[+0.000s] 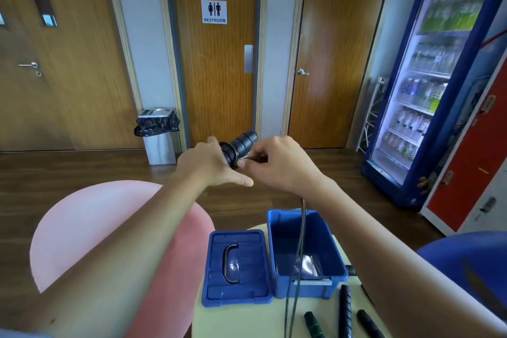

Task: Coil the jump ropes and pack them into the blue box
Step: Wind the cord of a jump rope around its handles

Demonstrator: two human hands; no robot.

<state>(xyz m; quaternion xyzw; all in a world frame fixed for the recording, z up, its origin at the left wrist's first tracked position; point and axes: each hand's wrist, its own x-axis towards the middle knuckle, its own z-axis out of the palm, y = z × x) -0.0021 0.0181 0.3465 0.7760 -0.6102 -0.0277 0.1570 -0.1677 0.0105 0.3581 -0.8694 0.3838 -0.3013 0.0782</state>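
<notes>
My left hand [210, 163] grips the black ribbed handles [241, 145] of a jump rope, held up in front of me above the table. My right hand [279, 163] pinches the thin dark rope [301, 228] right at the handles. The rope hangs down from there, passing over the open blue box [323, 250] to the table edge. The box stands on the pale yellow table [247, 318] and nothing shows inside it. Its blue lid [236, 266] lies flat beside it on the left. Three more black handles [345, 307] lie on the table near the front right.
A pink round stool [90, 228] stands left of the table and a blue one [466, 263] at the right. Across the wooden floor are three doors, a bin [159, 132] with a black bag, and a lit drinks fridge [428, 85] at the right.
</notes>
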